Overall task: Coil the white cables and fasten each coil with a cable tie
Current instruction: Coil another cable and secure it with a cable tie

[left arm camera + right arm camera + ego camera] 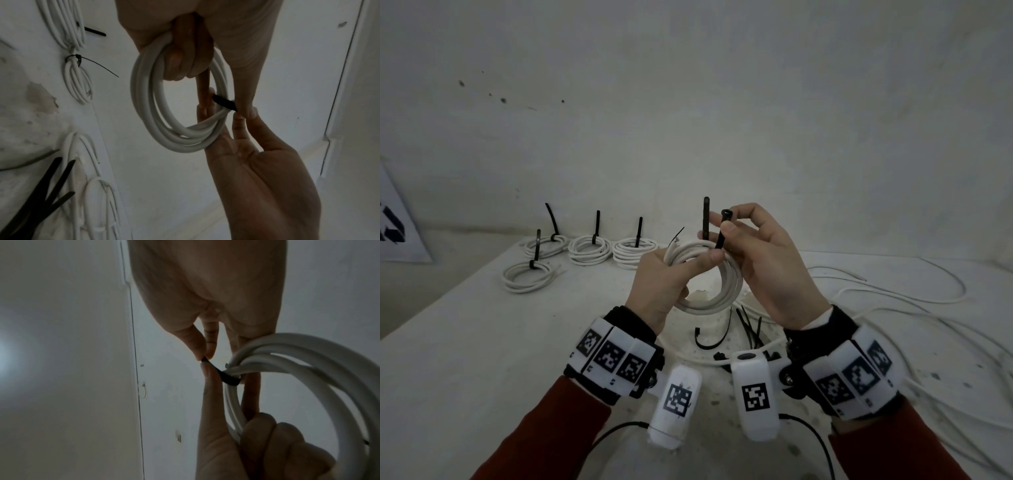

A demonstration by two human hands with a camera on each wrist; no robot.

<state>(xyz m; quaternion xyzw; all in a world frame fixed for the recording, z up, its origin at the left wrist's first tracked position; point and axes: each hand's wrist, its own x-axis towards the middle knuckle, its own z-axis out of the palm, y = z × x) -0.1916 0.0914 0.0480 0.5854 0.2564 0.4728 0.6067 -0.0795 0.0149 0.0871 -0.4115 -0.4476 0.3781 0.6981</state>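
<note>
Now the left hand grips the white coil, right hand pinching the black cable tie; no legible writing.

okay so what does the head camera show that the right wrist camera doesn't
Only the head view shows the finished coils lined up at the back of the table, each with a black tie, the spare cable ties and the loose white cables. Only the right wrist view shows the tie passing under the bundle, close up. Both show the left hand gripping the white coil and the right hand pinching the black cable tie.
</note>
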